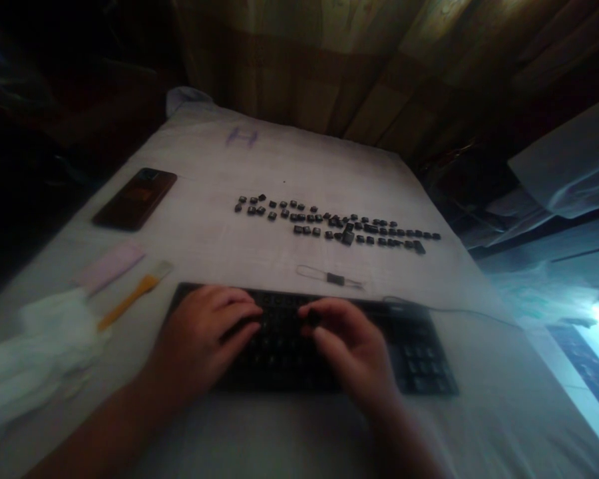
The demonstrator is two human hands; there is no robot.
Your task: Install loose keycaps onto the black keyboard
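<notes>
A black keyboard point(424, 359) lies across the white cloth in front of me, with keycaps on its right-hand block. My right hand point(352, 346) is over its middle, thumb and index finger pinched on a small black keycap point(313, 318). Over the keyboard's left part rests my left hand point(204, 332), its fingers bent and slightly apart, with nothing visible between them. Several loose black keycaps point(372, 228) lie in uneven rows beyond the keyboard. Between them and the keyboard is a wire keycap puller point(335, 279) with a dark handle.
A phone point(137, 199) lies at the left. Nearer are a pink item point(110, 265), a brush with a yellow handle point(134, 296) and crumpled white cloth point(40, 352). A cable point(472, 313) runs off to the right. A curtain point(309, 66) hangs behind the table.
</notes>
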